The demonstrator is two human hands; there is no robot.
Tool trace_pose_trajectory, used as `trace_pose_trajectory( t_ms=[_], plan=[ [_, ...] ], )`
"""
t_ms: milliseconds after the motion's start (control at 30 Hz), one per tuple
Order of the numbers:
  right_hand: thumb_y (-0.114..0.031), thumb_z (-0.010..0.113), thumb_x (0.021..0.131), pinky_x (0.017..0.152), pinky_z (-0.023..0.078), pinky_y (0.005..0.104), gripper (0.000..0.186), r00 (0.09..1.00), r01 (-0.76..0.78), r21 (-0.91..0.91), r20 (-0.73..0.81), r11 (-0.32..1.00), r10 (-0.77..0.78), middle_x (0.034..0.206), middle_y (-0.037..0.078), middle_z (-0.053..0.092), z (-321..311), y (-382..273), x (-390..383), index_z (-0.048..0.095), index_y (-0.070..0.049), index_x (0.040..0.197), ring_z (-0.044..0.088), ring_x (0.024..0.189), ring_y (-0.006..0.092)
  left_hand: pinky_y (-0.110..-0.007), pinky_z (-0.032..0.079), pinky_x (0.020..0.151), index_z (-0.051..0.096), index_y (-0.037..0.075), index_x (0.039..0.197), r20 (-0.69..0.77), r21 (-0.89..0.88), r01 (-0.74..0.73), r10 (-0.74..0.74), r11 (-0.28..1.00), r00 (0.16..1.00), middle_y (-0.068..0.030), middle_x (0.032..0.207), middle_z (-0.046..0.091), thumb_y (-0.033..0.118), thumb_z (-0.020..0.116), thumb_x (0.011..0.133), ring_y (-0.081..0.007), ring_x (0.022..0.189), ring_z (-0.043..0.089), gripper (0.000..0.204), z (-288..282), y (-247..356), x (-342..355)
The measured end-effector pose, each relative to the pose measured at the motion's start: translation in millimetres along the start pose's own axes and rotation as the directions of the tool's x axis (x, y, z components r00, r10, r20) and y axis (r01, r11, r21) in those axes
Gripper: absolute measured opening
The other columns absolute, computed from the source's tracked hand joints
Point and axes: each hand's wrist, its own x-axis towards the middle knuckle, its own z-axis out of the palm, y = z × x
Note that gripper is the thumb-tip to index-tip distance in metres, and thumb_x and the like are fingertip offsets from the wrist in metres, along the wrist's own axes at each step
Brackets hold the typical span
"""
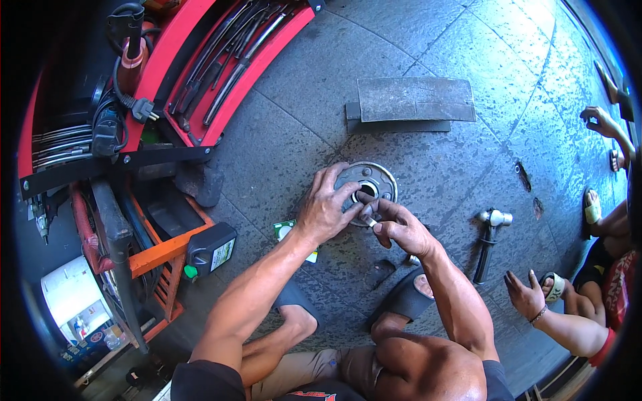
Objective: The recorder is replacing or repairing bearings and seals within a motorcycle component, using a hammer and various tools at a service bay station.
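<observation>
A round, dark metal hub with a ring of rivets or bolts and a central hole lies on the floor in front of me. My left hand grips its left side, the fingers curled over the face and reaching to the hole. From the right, my right hand pinches a small shiny metal piece between thumb and fingers, right beside the hole. What exactly that piece is, I cannot make out. Both hands partly cover the hub's near half.
A black-handled hammer lies to the right. Beyond the hub rests a bent metal plate. At left stand a red tool cart and a black jug. A green-and-white box sits by my left forearm. Another person's hand reaches in from the right.
</observation>
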Motion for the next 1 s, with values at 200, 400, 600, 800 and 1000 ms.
trace_pose_trajectory(
  t_ms=[200, 400, 600, 800, 1000],
  plan=[
    [-0.020, 0.063, 0.085, 0.056, 0.037, 0.0249, 0.060, 1.000, 0.019, -0.020, -0.014, 1.000, -0.019, 0.072, -0.001, 0.051, 0, 0, 1, 0.049, 0.000, 0.140, 0.045, 0.060, 0.0084, -0.048, 0.046, 0.107, 0.070, 0.010, 0.113, 0.013, 0.005, 0.018, -0.018, 1.000, 1.000, -0.0197, 0.139, 0.049, 0.016, 0.085, 0.073, -0.0408, 0.129, 0.048, 0.042, 1, 1, 1],
    [-0.024, 0.062, 0.084, 0.056, 0.038, 0.0260, 0.054, 0.999, 0.045, 0.098, -0.016, 0.994, -0.044, 0.072, 0.000, 0.051, -1, 3, 2, 0.053, 0.000, 0.132, 0.047, 0.059, 0.0101, -0.048, 0.046, 0.106, 0.069, 0.011, 0.113, 0.014, 0.030, -0.001, 0.001, 1.000, 1.000, -0.0195, 0.139, 0.049, 0.018, 0.084, 0.075, -0.0412, 0.128, 0.048, 0.042, 1, 1, 3],
    [-0.025, 0.062, 0.085, 0.056, 0.039, 0.0261, 0.048, 0.999, 0.033, 0.104, -0.019, 0.994, -0.032, 0.072, 0.000, 0.052, -6, 6, 4, 0.055, 0.000, 0.126, 0.048, 0.059, 0.0109, -0.048, 0.047, 0.104, 0.068, 0.012, 0.113, 0.023, 0.034, -0.006, 0.006, 0.999, 1.000, -0.0195, 0.138, 0.049, 0.018, 0.084, 0.074, -0.0418, 0.127, 0.048, 0.043, 1, 2, 5],
    [-0.021, 0.062, 0.086, 0.059, 0.042, 0.0265, 0.042, 0.999, 0.040, 0.043, -0.030, 0.998, -0.039, 0.075, 0.002, 0.055, -4, -1, 3, 0.056, 0.000, 0.123, 0.052, 0.061, 0.0113, -0.049, 0.048, 0.102, 0.068, 0.008, 0.111, -0.004, 0.024, -0.034, 0.034, 0.999, 0.999, -0.0203, 0.135, 0.049, 0.012, 0.083, 0.072, -0.0423, 0.123, 0.049, 0.041, 0, 2, 6],
    [-0.015, 0.066, 0.086, 0.067, 0.049, 0.0309, 0.041, 0.976, 0.137, -0.155, -0.147, 0.978, -0.160, 0.083, 0.004, 0.060, 0, -16, -1, 0.057, 0.000, 0.123, 0.059, 0.073, 0.0131, -0.049, 0.049, 0.101, 0.067, 0.007, 0.108, -0.017, 0.038, -0.047, 0.048, 0.998, 0.999, -0.0199, 0.134, 0.049, 0.009, 0.084, 0.070, -0.0421, 0.122, 0.050, 0.042, 0, 3, 5]
  ],
)
